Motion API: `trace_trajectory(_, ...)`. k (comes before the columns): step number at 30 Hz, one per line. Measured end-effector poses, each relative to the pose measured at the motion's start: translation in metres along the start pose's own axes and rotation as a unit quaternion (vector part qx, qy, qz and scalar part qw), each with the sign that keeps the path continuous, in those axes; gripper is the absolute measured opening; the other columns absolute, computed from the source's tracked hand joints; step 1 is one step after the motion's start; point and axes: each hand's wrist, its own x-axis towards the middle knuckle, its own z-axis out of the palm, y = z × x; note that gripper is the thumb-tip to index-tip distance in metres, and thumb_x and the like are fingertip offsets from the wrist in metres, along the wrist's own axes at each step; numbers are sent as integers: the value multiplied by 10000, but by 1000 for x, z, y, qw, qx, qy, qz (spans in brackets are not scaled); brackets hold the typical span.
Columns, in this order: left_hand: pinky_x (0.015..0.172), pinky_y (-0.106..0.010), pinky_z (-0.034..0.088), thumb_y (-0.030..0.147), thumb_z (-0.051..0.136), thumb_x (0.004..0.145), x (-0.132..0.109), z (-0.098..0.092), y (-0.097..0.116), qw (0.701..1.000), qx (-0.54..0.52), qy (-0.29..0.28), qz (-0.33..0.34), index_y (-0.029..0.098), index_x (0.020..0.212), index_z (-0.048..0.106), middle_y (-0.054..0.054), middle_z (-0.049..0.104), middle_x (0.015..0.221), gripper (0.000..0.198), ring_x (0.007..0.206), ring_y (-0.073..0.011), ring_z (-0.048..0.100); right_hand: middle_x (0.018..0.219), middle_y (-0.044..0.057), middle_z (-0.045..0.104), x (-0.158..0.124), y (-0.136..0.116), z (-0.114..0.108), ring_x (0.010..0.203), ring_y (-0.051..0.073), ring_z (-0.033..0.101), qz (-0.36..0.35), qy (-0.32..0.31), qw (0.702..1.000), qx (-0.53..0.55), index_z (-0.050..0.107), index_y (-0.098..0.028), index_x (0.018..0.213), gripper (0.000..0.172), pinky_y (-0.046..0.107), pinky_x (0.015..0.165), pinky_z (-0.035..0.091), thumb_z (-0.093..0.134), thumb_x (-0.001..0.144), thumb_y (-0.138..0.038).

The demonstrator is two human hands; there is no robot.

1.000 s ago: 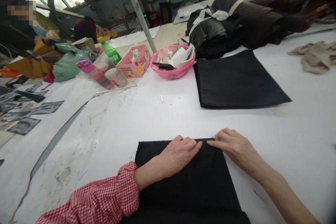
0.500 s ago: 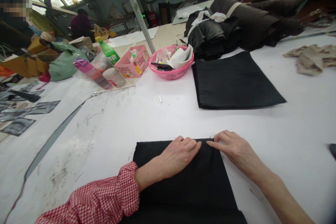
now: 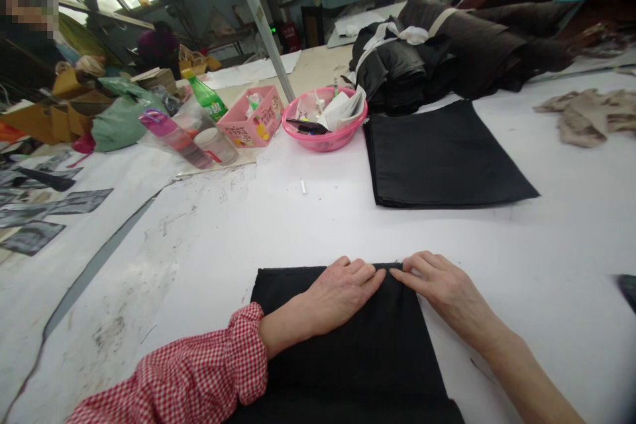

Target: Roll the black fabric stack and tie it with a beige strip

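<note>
A piece of black fabric (image 3: 358, 358) lies flat before me, its far edge running left to right under my hands. My left hand (image 3: 342, 291) rests across it, fingers curled over the far edge and thumb pressed on top. At the far right corner, my right hand (image 3: 442, 288) pinches the edge between thumb and fingers. The two thumbs nearly meet on the cloth. Beyond them lies a stack of black fabric pieces (image 3: 447, 159), apart from both hands.
A pink basin (image 3: 325, 139) of small items, a pink box (image 3: 253, 119), a green bottle (image 3: 209, 98) and a jar (image 3: 217, 146) stand at the back. Black fabric rolls (image 3: 402, 66) lie behind the stack. A short white stick (image 3: 303, 187) is on the white table (image 3: 199, 265).
Both hands keep their hold on the black fabric's far edge. My left thumb has slid slightly right, and the right hand has shifted a little left. The view has moved slightly.
</note>
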Motion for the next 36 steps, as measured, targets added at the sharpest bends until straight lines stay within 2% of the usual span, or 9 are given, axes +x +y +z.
trace_trajectory(5,738,-342,393,193,355,1013,4,-1,0,1000,6,-3,2,122,1401,356,-70,549,1015,394,917,-186,510,984,58,607,-2,2,3,911,189,552,16,20,1000,7,642,-251,1153,273,331,807,450,499,954,-129)
trace_trajectory(10,702,-351,367,185,362,1006,7,0,1,1000,4,7,4,127,1414,347,-63,548,1003,413,899,-196,501,940,44,615,-4,10,4,893,181,551,48,52,995,71,638,-256,1137,235,315,777,461,527,957,-153)
trace_trajectory(16,715,-353,356,182,377,1000,7,1,3,1000,-4,12,2,126,1416,348,-64,548,1012,420,909,-201,490,937,50,622,-8,15,4,886,185,554,41,46,995,80,639,-238,1101,206,324,761,473,514,961,-152)
trace_trajectory(25,721,-354,379,193,386,1000,8,-2,2,1000,-8,0,-3,147,1419,336,-63,547,1016,424,918,-201,498,967,54,594,-10,8,3,912,194,533,48,29,996,64,617,-226,1141,243,349,802,447,507,954,-115)
trace_trajectory(36,712,-354,378,173,328,1018,14,3,7,1000,-2,23,15,86,1396,358,-60,544,990,389,905,-194,496,1008,67,571,-13,4,2,932,211,508,36,11,999,32,594,-203,1149,234,365,790,425,496,957,-114)
